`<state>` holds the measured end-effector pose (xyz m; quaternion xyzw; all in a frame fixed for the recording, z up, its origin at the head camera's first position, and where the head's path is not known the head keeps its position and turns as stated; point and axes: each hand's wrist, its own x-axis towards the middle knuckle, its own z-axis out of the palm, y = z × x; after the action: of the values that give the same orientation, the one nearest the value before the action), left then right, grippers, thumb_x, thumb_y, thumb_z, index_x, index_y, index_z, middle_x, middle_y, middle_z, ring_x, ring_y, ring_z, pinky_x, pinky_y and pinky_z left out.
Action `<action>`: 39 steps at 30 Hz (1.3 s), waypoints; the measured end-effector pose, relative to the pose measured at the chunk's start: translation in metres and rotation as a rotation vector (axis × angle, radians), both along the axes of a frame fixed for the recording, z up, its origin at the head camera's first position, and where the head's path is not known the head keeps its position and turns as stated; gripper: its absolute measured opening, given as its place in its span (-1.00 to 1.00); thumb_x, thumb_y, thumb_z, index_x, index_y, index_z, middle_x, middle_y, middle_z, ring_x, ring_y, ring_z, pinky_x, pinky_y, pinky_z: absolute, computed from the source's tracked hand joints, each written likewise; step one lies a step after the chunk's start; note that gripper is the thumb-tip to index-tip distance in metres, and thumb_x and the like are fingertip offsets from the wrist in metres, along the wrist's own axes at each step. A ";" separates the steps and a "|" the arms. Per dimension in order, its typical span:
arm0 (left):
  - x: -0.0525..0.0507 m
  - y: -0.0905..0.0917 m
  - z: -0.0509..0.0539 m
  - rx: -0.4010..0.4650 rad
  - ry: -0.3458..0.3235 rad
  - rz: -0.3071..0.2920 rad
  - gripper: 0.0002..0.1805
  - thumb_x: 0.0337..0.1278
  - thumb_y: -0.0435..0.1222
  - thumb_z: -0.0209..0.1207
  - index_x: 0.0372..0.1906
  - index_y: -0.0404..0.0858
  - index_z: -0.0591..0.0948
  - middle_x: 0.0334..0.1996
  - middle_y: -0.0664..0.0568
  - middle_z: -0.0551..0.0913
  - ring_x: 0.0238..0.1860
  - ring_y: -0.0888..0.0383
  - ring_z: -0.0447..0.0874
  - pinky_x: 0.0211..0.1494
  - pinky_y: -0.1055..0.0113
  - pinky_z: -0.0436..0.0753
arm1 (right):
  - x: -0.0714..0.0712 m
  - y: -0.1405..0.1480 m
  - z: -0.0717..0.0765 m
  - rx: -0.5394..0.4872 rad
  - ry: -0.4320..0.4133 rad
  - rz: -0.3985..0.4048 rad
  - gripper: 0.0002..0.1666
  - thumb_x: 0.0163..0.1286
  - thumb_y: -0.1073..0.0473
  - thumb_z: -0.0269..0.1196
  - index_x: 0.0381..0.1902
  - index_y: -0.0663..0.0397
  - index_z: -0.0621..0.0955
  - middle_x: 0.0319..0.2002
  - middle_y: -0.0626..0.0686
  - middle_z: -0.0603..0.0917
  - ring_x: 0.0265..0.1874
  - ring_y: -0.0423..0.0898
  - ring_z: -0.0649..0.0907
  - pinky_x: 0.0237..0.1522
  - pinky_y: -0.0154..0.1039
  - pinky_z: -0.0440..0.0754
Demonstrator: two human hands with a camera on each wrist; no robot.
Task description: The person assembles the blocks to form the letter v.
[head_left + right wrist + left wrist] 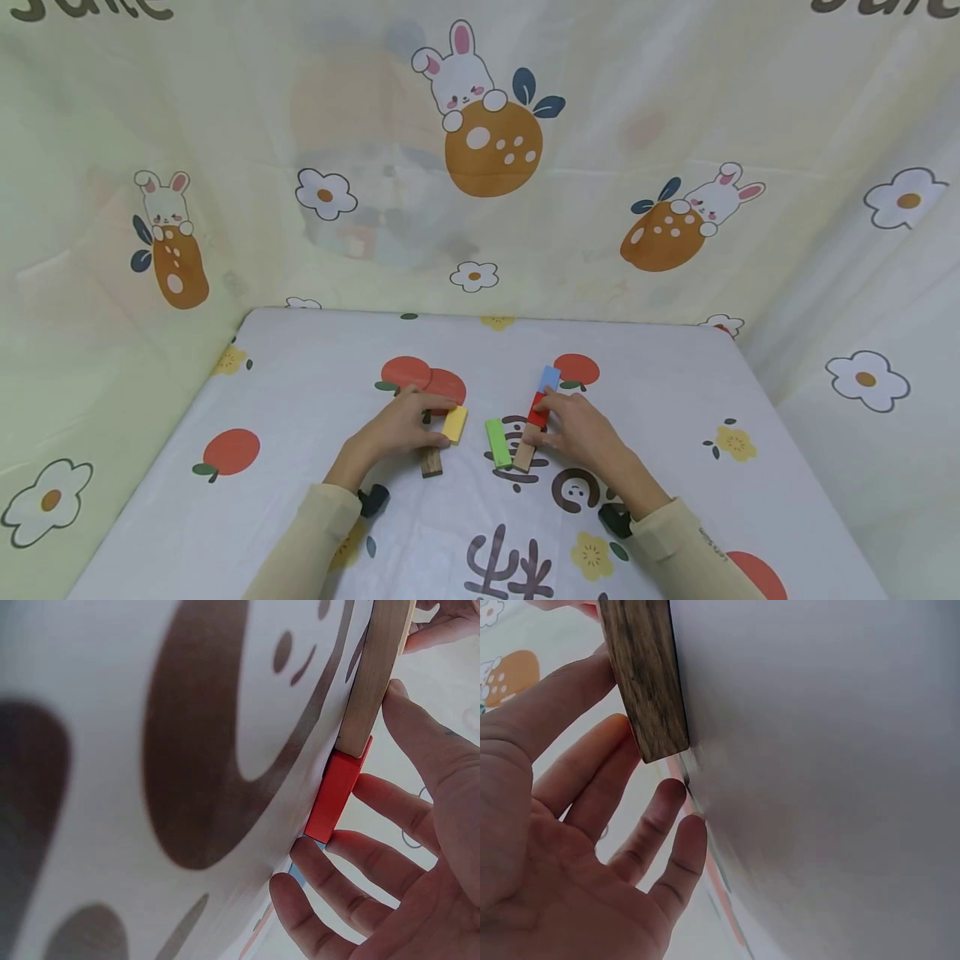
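In the head view my left hand pinches a yellow block between thumb and index finger. A dark brown wooden block lies just below that hand; the left wrist view shows the dark block close up, and the yellow one is hidden there. My right hand rests against a row of blocks laid end to end: blue, red and light wood. Seen from the right wrist, the thumb touches the light wood block and fingers touch the red block.
A green block lies left of the row, between the two hands. Everything is on a white cloth printed with fruit, flowers and dark lettering. Curtains with rabbit prints rise behind the table and at both sides.
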<state>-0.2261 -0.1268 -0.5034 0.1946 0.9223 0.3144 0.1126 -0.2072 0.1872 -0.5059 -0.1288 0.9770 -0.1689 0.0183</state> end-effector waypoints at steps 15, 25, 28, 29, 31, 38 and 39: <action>-0.002 -0.002 -0.005 0.001 0.069 -0.037 -0.40 0.10 -0.14 0.57 0.29 -0.06 0.73 0.32 0.13 0.73 0.31 0.06 0.46 0.30 0.10 0.63 | -0.001 0.000 -0.001 0.001 0.004 -0.008 -0.35 0.20 -0.20 0.57 0.17 -0.05 0.73 0.51 0.20 0.53 0.28 0.20 0.63 0.22 0.06 0.75; -0.001 0.000 0.000 0.022 0.067 0.041 -0.35 0.13 -0.12 0.55 0.36 -0.04 0.68 0.32 0.17 0.71 0.26 0.08 0.50 0.25 0.11 0.68 | -0.001 -0.001 0.000 0.001 -0.023 -0.017 -0.34 0.22 -0.19 0.56 0.19 -0.06 0.72 0.53 0.20 0.50 0.31 0.21 0.61 0.24 0.08 0.74; -0.001 0.003 0.001 0.060 0.068 0.070 -0.35 0.13 -0.11 0.55 0.36 -0.03 0.68 0.32 0.13 0.72 0.34 0.03 0.50 0.32 0.04 0.69 | -0.001 -0.001 0.001 0.002 -0.026 -0.019 -0.34 0.21 -0.18 0.57 0.21 -0.06 0.71 0.54 0.21 0.49 0.32 0.22 0.60 0.24 0.09 0.74; -0.001 0.004 0.000 0.072 0.072 0.078 -0.36 0.13 -0.10 0.55 0.35 -0.03 0.68 0.32 0.11 0.72 0.35 0.02 0.51 0.33 0.03 0.70 | -0.001 -0.001 0.001 0.003 -0.026 -0.019 -0.34 0.22 -0.18 0.57 0.21 -0.06 0.71 0.54 0.21 0.49 0.33 0.22 0.60 0.24 0.09 0.74; -0.001 0.007 0.000 0.089 0.073 0.097 -0.36 0.13 -0.10 0.55 0.35 -0.03 0.69 0.30 0.09 0.72 0.31 0.03 0.52 0.29 0.02 0.72 | 0.000 -0.002 0.003 0.003 -0.025 -0.019 -0.34 0.21 -0.18 0.57 0.20 -0.06 0.71 0.53 0.21 0.49 0.31 0.21 0.61 0.23 0.08 0.74; -0.001 0.019 0.004 0.137 0.119 0.170 -0.37 0.10 -0.13 0.57 0.32 -0.10 0.71 0.24 0.04 0.77 0.21 0.05 0.63 0.22 0.04 0.74 | 0.000 -0.003 0.005 0.009 -0.038 -0.026 -0.31 0.22 -0.18 0.57 0.24 -0.04 0.70 0.54 0.21 0.48 0.29 0.20 0.61 0.23 0.07 0.74; -0.001 0.021 0.006 0.145 0.127 0.183 -0.37 0.10 -0.13 0.57 0.31 -0.12 0.71 0.23 0.03 0.78 0.19 0.04 0.65 0.20 0.04 0.74 | 0.000 -0.004 0.004 0.012 -0.039 -0.029 -0.31 0.22 -0.18 0.57 0.24 -0.04 0.70 0.54 0.21 0.48 0.29 0.20 0.61 0.22 0.06 0.75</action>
<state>-0.2268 -0.1059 -0.4976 0.1369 0.9163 0.3761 0.0107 -0.2067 0.1836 -0.5015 -0.1112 0.9792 -0.1659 0.0357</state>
